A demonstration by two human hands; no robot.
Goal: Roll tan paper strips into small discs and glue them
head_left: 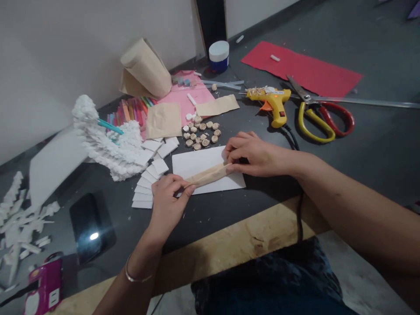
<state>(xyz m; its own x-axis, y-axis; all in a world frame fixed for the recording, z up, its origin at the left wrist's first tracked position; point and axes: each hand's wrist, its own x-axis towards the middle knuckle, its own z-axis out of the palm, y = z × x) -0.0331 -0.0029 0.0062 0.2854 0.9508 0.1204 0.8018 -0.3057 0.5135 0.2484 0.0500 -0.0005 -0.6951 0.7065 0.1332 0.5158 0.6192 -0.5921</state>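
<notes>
A narrow folded strip of brown paper (210,174) lies slantwise over a white sheet of card (193,158) on the dark table. My left hand (171,197) pinches the strip's left end between thumb and fingers. At the other end, my right hand (246,154) grips the strip with curled fingers, its side close to the card. Just beyond the card sits a cluster of small rolled brown paper coils (200,134). Several cut white card pieces (144,188) fan out beside my left hand.
A yellow glue gun (277,105) and large scissors (315,116) lie at the right, near red paper (302,70). Behind stand a brown paper roll (147,68) and a blue-white jar (218,57). At left are a white paper-covered craft piece (108,140) and a phone (90,227).
</notes>
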